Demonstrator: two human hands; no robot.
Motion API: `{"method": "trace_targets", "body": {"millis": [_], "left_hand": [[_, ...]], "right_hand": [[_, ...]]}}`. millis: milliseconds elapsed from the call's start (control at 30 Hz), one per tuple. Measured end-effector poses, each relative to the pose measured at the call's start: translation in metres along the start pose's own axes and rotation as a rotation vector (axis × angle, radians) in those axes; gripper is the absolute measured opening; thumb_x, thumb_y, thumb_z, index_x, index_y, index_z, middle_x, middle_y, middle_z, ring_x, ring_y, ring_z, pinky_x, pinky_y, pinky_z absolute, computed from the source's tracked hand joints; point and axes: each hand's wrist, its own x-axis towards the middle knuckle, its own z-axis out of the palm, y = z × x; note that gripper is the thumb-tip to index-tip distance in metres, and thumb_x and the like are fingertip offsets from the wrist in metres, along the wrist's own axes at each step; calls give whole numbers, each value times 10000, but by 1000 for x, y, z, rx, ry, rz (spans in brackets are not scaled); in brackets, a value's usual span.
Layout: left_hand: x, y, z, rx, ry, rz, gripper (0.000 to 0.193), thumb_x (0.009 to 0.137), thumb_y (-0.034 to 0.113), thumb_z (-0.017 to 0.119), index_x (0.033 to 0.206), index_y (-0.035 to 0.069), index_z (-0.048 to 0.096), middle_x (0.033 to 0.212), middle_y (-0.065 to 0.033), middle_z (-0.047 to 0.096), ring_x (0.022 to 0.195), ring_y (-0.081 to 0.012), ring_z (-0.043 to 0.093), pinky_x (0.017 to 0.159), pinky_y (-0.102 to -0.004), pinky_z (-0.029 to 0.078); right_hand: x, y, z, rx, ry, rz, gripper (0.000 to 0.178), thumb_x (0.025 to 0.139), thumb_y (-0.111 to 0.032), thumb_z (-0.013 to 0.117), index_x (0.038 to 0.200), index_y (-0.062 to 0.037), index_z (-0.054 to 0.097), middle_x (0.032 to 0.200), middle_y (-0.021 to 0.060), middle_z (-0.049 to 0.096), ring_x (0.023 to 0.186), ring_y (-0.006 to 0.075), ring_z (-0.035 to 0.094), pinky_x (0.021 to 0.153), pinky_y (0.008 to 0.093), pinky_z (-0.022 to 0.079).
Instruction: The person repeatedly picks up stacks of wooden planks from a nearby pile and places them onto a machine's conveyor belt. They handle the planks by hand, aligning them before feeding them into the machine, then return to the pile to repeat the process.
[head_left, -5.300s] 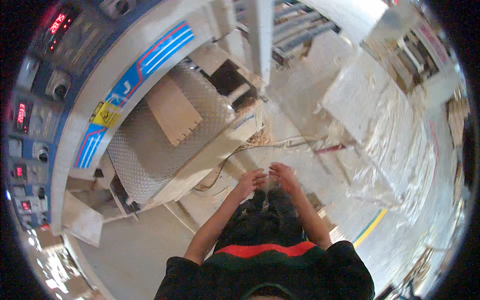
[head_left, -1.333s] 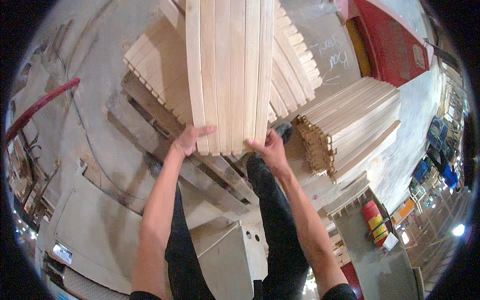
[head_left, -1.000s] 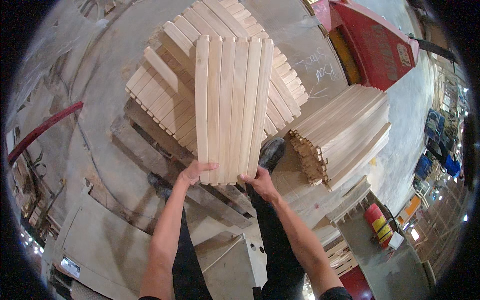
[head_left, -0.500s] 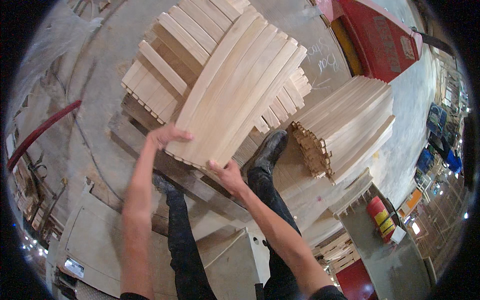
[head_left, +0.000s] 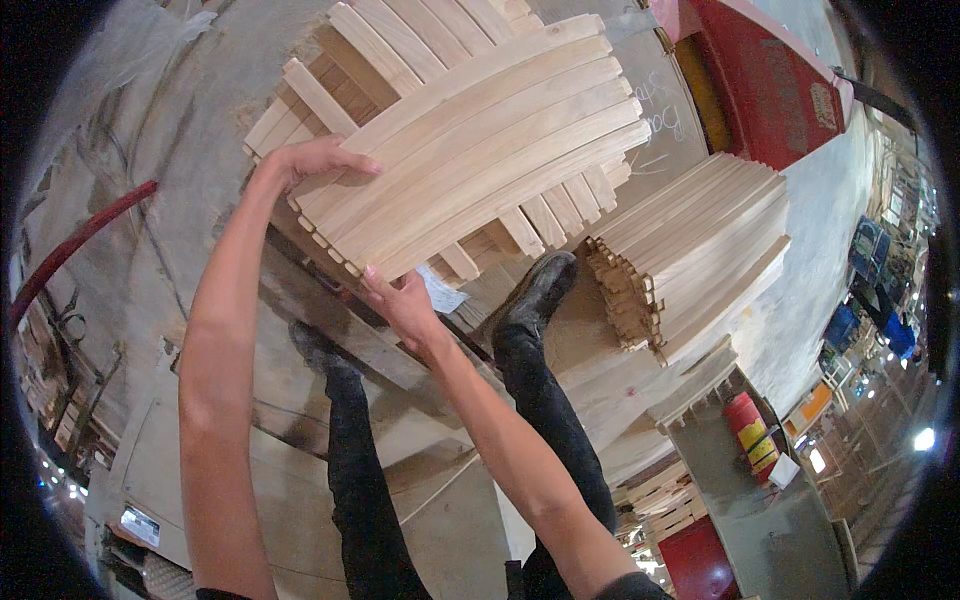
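Note:
A layer of pale wooden slats (head_left: 470,150), laid side by side, rests slantwise across a stack of crossed slats. My left hand (head_left: 318,163) grips its left corner, thumb flat on top and the other fingers mostly hidden at the edge. At the near end, my right hand (head_left: 405,308) holds the slat ends, its thumb against the edge and its fingers partly hidden. Beneath, the lower slats (head_left: 375,60) run crosswise with gaps between some of them. A piece of printed paper (head_left: 441,291) shows beside my right hand, below the slats.
Another slat pile (head_left: 690,255) stands to the right, near my boot (head_left: 540,290). Beyond it is a red machine part (head_left: 765,80). A wooden pallet (head_left: 350,310) lies under the stack. A red hose (head_left: 85,240) curves at left; a red and yellow cylinder (head_left: 750,435) lies at lower right.
The top slat layer has turned clockwise and shifted over the stack, its near end swinging left and away from me. Both hands moved with it, and the paper has come into sight.

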Motion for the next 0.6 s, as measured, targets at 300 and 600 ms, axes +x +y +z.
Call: {"method": "trace_targets", "body": {"millis": [300,600], "left_hand": [[-13,20,1,345,265,119,683,746,583,616,1098,-2,588,992,-98,634,891,-182,585,807,-312,448],[-78,29,237,-758,832,445,155,892,199,527,824,62,546,722,-28,573,679,-122,566,677,-283,466]], "right_hand": [[-38,-72,-26,-1018,-130,-49,488,795,-298,696,1105,37,521,937,151,626,869,216,602,789,333,486],[-24,-290,-26,-1867,-60,-1118,343,756,-299,720,947,-36,610,874,137,614,851,299,600,766,388,479]]}}
